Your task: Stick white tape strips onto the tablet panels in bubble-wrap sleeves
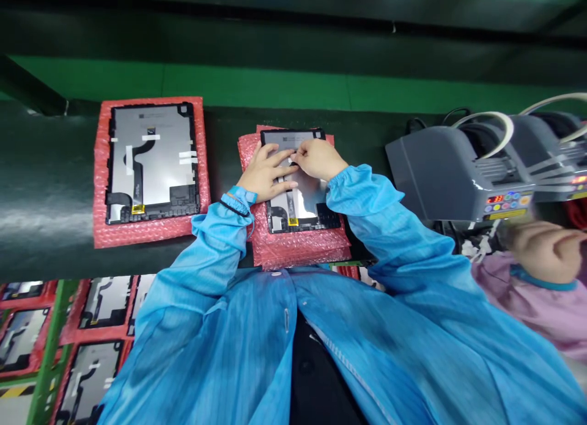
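A tablet screen panel (pixel 307 202) lies back side up in front of me, on a stack of red bubble-wrap sheets (pixel 302 247). My left hand (pixel 268 173) rests on its left part, fingers spread across the silver back. The thumb and fingers of my right hand (pixel 318 160) are pinched together near the panel's upper middle, by the left fingertips. A small white bit shows at that pinch, too small to name. Below the hands, a dark flex cable (pixel 290 202) ends at a yellow patch. A second screen panel (pixel 160 168) with white tape strips lies on bubble wrap to the left.
Grey tape dispensers (pixel 440 168) stand on the dark green bench (pixel 46 186) to the right. A co-worker's hand (pixel 545 251) and pink sleeve are beside them. Several more panels (pixel 105 299) in red wrap sit on a green rack (pixel 55 333) below left.
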{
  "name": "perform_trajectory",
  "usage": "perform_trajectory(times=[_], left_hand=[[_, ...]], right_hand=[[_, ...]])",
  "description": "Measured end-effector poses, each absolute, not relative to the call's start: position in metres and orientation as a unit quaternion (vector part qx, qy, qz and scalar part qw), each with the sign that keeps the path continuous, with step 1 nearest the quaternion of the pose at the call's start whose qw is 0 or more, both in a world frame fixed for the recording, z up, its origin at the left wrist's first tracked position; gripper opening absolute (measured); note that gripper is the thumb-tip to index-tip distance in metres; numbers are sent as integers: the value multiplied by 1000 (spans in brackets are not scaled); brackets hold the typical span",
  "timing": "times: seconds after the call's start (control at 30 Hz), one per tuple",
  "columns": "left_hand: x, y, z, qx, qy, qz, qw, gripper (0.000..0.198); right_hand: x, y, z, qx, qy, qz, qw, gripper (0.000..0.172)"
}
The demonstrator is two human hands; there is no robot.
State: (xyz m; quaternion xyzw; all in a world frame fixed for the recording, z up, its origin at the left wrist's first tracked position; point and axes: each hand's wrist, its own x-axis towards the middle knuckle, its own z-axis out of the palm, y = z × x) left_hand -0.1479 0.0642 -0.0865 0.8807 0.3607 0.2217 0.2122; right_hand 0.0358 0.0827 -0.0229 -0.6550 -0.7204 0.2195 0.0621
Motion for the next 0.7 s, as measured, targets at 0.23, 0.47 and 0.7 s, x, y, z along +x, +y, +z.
perform_trajectory(times=[0.23, 0.47, 0.7], left_hand=[[-147, 64, -89, 881, 358, 226, 210, 63], [-150, 67, -88, 885, 363, 215, 194, 67], [-148, 66, -76, 871, 402, 212, 188, 65]], right_hand=[[29, 90, -3, -709, -674, 207, -22, 41], [72, 58, 22, -757, -616, 218, -4, 47], [167, -93, -30, -722, -404, 398, 397, 67]])
